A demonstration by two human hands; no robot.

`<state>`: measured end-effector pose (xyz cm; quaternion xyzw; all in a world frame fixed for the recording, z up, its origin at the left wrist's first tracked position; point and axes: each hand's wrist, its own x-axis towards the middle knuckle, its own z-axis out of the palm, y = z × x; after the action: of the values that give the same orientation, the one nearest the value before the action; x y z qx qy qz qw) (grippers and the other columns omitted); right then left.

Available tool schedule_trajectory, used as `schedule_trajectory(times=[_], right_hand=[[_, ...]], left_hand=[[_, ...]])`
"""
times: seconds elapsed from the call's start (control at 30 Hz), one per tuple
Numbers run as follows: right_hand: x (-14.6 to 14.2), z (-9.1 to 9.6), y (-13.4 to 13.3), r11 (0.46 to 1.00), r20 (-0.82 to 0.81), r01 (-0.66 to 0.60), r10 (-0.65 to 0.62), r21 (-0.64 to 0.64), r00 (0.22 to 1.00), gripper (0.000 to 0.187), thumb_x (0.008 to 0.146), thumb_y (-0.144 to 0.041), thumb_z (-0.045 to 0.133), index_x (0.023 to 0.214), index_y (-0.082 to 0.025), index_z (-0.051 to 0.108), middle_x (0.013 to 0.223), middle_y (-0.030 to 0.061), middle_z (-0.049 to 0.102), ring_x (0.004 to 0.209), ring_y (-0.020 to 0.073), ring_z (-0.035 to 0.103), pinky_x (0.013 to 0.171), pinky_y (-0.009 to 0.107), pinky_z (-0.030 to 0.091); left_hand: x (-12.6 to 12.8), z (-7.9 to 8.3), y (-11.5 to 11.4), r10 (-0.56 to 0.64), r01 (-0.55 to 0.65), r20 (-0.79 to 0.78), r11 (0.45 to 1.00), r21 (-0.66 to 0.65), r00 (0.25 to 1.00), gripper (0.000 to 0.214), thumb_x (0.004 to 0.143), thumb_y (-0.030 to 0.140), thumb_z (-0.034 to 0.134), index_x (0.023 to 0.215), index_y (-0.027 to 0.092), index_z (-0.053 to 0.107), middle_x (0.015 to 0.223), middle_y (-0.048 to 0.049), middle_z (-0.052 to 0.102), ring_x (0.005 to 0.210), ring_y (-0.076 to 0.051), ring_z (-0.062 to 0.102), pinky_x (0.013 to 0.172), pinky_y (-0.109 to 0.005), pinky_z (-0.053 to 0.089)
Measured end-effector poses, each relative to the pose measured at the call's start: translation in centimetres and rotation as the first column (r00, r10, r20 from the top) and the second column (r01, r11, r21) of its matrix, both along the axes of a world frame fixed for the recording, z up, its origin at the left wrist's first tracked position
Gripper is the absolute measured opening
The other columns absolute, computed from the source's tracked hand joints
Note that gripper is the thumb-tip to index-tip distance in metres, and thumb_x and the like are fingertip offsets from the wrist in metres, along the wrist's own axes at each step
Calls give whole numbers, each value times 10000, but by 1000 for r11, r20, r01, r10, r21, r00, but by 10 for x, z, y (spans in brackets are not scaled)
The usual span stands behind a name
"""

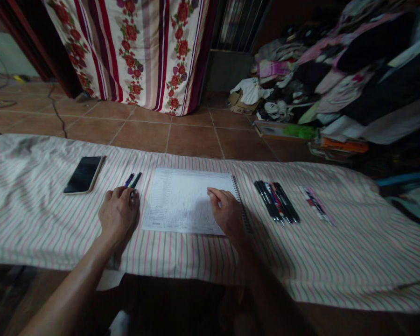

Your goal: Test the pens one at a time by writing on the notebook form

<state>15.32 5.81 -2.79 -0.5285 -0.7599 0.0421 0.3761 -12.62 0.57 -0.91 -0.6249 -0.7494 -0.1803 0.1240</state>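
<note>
My left hand [118, 211] is closed over the near ends of a few pens [136, 179] on the striped cloth, left of the notebook. Its fingertips are partly hidden. My right hand [227, 212] rests over the right part of a spiral notebook [185, 200], fingers curled and pressed together, with nothing visible in them. The notebook lies flat with its coil on the right, and its page carries faint printed lines and a column at the left.
A phone [84, 175] lies at the left. Right of the notebook are a row of several dark pens [277, 201] and a smaller group of pink and white pens [317, 205]. Striped cloth [196, 256] covers the surface. Beyond are a flowered curtain [133, 51] and a clothes pile [322, 70].
</note>
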Motion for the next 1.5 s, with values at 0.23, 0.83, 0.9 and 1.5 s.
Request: schedule_trajectory(times=[0.23, 0.83, 0.9, 1.5], right_hand=[[3, 0, -1, 1000, -8, -3, 4, 13, 1000, 275, 895, -234, 404, 963, -156, 658, 869, 89, 717, 824, 211, 629, 782, 339, 477], [3, 1, -2, 1000, -14, 5, -4, 10, 1000, 278, 894, -235, 403, 958, -157, 662, 880, 91, 716, 820, 207, 626, 783, 335, 473], [3, 2, -2, 1000, -16, 4, -4, 16, 1000, 278, 891, -227, 404, 955, -147, 664, 877, 94, 716, 811, 207, 627, 776, 334, 474], [-4, 7, -9, 998, -125, -22, 15, -62, 992, 279, 880, -222, 412, 969, -157, 668, 881, 81, 722, 819, 196, 642, 788, 322, 491]], left_hand=[[4, 9, 2, 46, -36, 124, 996, -80, 991, 362, 869, 303, 363, 1034, 130, 635, 973, -156, 631, 923, -295, 528, 704, -396, 431], [5, 10, 7, 108, -97, 87, 987, -126, 990, 377, 863, 230, 368, 1101, 68, 611, 970, -187, 620, 868, -292, 566, 693, -367, 437], [4, 10, 8, 113, -102, 95, 988, -112, 989, 371, 848, 198, 378, 1101, 63, 613, 960, -187, 627, 870, -290, 568, 719, -371, 441], [46, 8, 32, -84, -112, 907, 984, 142, 412, 424, 669, 232, 608, 1076, 115, 616, 792, -36, 646, 659, -137, 588, 654, -256, 452]])
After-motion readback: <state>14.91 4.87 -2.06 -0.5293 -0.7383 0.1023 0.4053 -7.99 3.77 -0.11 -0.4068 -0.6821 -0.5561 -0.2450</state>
